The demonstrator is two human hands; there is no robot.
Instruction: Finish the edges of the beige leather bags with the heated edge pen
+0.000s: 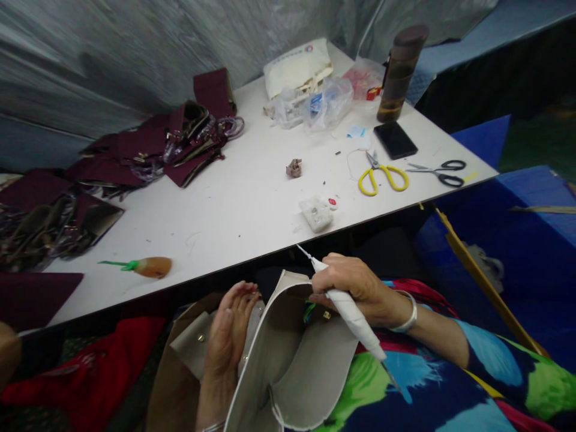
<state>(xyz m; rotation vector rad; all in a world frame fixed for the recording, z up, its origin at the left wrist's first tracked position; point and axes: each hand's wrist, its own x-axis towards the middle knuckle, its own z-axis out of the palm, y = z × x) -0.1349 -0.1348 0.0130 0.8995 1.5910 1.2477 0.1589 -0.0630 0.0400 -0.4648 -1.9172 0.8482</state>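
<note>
A light grey bag (310, 366) with an open top leans across my lap, its inner lining showing. My left hand (229, 330) lies along the outer left side of the bag, fingers stretched out and close together. In my right hand (348, 285) is a hand tool with a white-wrapped handle (357, 324), gripped at the bag's upper rim. One thin pale tip points up toward the table edge; a narrow shaft with a blue end sticks out below. A small gold metal fitting (327, 314) shows just under my right hand. A grey flap with a snap (201, 338) lies left of my left hand.
On the white table (252, 210) lie yellow-handled scissors (382, 177), black-handled scissors (443, 173), a phone (396, 140), a white block (317, 214) and a glue bottle (153, 267). A tumbler (402, 75) stands behind. Maroon bags (144, 147) are piled left. Another person's arm (8, 354) shows at the left edge.
</note>
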